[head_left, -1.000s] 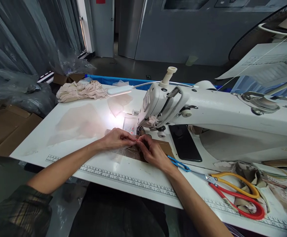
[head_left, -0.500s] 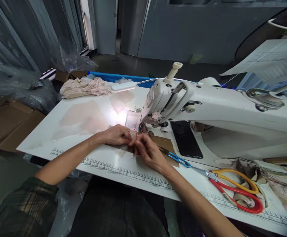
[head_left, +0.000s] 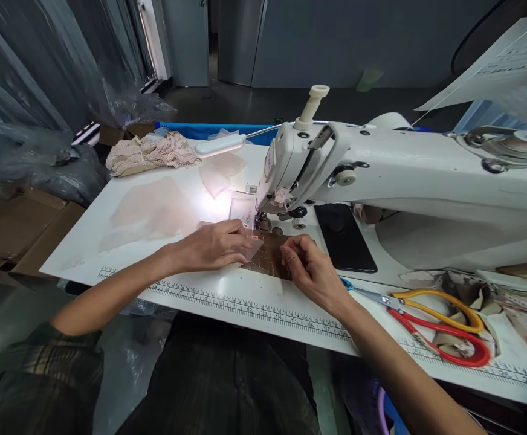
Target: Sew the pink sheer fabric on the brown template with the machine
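Observation:
My left hand (head_left: 213, 246) lies on the machine bed with curled fingers closed on a small sheer pale fabric piece (head_left: 253, 249). My right hand (head_left: 313, 269) is drawn away from it, thumb and fingers pinched over a brown plate (head_left: 268, 257); what is between them, if anything, is too small to make out. Just beyond the left fingertips is the needle and presser foot area (head_left: 261, 221) of a white sewing machine (head_left: 309, 163). Beside my right wrist, a blue handle (head_left: 346, 283) of snips shows, the rest hidden under the hand.
Large scissors (head_left: 440, 320) with yellow and red handles lie at the right. A black phone (head_left: 345, 238) rests under the machine arm. Sheer cut pieces (head_left: 152, 211) and a lace bundle (head_left: 152, 152) are on the left. A ruler strip (head_left: 227, 305) runs along the front edge.
My hands, which were together at the presser foot, are now apart. The right moved right, over the snips; the left turned flatter over the fabric. The view shifted slightly.

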Available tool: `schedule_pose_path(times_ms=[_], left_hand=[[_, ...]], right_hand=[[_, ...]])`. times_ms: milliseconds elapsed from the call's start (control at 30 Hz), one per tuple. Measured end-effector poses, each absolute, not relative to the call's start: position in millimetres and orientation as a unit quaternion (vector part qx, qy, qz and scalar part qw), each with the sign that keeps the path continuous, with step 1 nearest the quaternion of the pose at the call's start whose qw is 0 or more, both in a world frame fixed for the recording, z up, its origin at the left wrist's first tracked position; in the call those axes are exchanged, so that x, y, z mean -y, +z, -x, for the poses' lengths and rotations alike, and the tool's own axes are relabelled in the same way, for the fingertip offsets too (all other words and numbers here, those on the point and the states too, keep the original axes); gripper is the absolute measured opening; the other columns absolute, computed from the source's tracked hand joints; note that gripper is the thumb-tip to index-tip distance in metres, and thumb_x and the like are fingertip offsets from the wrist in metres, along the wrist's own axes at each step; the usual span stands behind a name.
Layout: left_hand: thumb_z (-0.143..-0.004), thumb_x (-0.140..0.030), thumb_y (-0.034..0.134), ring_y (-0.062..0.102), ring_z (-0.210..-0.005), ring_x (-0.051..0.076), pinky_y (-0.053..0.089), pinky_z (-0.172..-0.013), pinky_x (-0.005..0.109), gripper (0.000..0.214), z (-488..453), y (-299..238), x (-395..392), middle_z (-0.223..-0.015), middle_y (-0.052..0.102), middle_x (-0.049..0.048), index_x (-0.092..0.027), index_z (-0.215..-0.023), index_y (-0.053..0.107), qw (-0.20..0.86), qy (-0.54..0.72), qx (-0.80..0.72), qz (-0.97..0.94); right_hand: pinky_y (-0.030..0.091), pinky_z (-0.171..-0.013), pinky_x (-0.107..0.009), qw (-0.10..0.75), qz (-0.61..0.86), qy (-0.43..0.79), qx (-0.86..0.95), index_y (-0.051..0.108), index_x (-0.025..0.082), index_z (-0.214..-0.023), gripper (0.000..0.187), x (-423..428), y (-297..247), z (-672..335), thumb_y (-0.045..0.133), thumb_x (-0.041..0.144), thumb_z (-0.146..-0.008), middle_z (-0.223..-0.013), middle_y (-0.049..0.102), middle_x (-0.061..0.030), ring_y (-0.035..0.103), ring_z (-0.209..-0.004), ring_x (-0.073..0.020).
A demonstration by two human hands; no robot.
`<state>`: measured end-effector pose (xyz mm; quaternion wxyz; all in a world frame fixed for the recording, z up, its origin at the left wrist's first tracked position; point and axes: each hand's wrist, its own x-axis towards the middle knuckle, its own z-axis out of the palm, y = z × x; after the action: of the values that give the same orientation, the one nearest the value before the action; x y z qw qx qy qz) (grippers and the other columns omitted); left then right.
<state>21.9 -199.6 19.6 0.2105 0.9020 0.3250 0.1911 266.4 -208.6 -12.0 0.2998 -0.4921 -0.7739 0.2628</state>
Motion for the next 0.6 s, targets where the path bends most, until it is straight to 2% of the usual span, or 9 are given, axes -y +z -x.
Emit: schedule_pose_path(times_ms=[100, 233, 333, 400, 500, 600], left_hand=[[-0.088, -0.036, 0.063, 0.056, -0.077, 0.017, 0.045, -0.064, 0.028, 0.023, -18, 19, 216, -0.087, 0.061, 0.0057, -0.014, -0.095, 0.059, 0.211, 0.147, -0.346, -0.902], [-0.092, -0.034, 0.055, 0.056, -0.078, 0.017, 0.043, -0.062, 0.027, 0.019, -15, -2, 222, -0.087, 0.062, 0.0055, -0.015, -0.089, 0.056, 0.175, 0.143, -0.406, -0.885], [-0.095, -0.03, 0.048, 0.058, -0.077, 0.016, 0.044, -0.064, 0.026, 0.02, -14, -11, 219, -0.084, 0.063, 0.0042, -0.016, -0.084, 0.058, 0.189, 0.179, -0.422, -0.869], [-0.095, -0.03, 0.05, 0.059, -0.075, 0.015, 0.044, -0.065, 0.026, 0.021, -16, -10, 217, -0.083, 0.064, 0.0034, -0.017, -0.083, 0.06, 0.2, 0.192, -0.424, -0.862], [-0.094, -0.028, 0.049, 0.057, -0.072, 0.014, 0.041, -0.06, 0.024, 0.021, -17, -5, 217, -0.081, 0.061, 0.0034, -0.017, -0.082, 0.061, 0.176, 0.179, -0.432, -0.866], [-0.093, -0.025, 0.047, 0.056, -0.071, 0.015, 0.038, -0.056, 0.024, 0.019, -14, -3, 221, -0.085, 0.061, 0.004, -0.016, -0.082, 0.06, 0.14, 0.179, -0.444, -0.867]], right_hand=[[0.041, -0.053, -0.026, 0.286, 0.471, 0.3, 0.779, 0.048, 0.022, -0.089, 0.02, 208, -10, -261, 0.041, 0.04, -0.094, -0.064, 0.057, 0.0007, 0.053, -0.054, -0.0142], [0.036, -0.05, -0.026, 0.202, 0.469, 0.242, 0.825, 0.056, 0.021, -0.103, 0.027, 201, -10, -268, 0.055, 0.041, -0.086, -0.063, 0.059, 0.0011, 0.054, -0.053, -0.0155], [0.038, -0.053, -0.027, 0.139, 0.45, 0.197, 0.86, 0.065, 0.022, -0.089, 0.015, 205, -7, -266, 0.055, 0.033, -0.085, -0.072, 0.063, -0.0035, 0.057, -0.06, -0.0179], [0.044, -0.062, -0.029, 0.157, 0.401, 0.236, 0.871, 0.065, 0.021, -0.08, 0.02, 214, -2, -255, 0.05, 0.031, -0.088, -0.086, 0.064, -0.0074, 0.06, -0.071, -0.0186], [0.048, -0.078, -0.029, 0.24, 0.289, 0.356, 0.856, 0.061, 0.02, -0.078, 0.024, 227, 5, -231, 0.045, 0.031, -0.092, -0.105, 0.06, -0.0095, 0.06, -0.09, -0.0178], [0.047, -0.07, -0.027, 0.261, 0.262, 0.419, 0.829, 0.057, 0.02, -0.078, 0.026, 222, 2, -222, 0.04, 0.031, -0.095, -0.083, 0.062, -0.0039, 0.058, -0.075, -0.015]])
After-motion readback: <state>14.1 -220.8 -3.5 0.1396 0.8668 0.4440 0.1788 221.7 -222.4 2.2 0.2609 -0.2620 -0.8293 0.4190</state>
